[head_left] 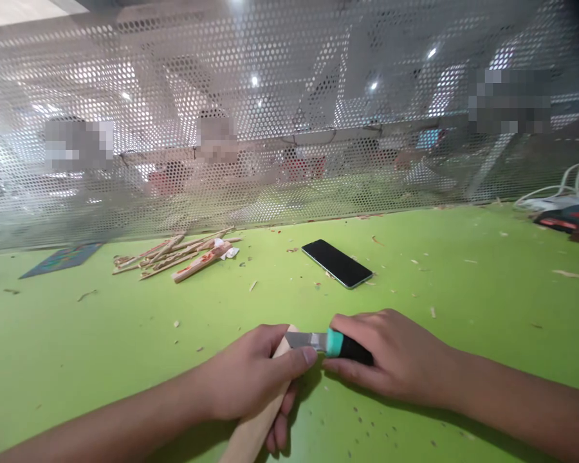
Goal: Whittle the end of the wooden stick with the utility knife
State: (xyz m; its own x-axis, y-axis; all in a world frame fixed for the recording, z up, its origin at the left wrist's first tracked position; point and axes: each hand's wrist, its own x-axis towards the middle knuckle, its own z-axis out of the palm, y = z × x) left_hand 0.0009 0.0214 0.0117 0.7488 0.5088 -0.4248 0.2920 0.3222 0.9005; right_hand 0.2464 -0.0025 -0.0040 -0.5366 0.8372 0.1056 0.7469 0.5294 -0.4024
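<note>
Left grip (251, 376) curls closed round a pale, flat wooden stick (257, 427), likely light, stiff and best held toward 7 o'clock, as right grip (390, 354) clasps a teal-and-black-handled steel knife (334, 343).

The right hand (388, 354) wraps the knife (334, 343). Beside its blade, the left hand (253, 373) curls shut, thumb extended.

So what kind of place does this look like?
Probably a woodworking shop or craft room: a knife in the right hand meets a wooden stick in the left hand, wood shavings dot the green table, and a perforated screen stands behind it.
</note>
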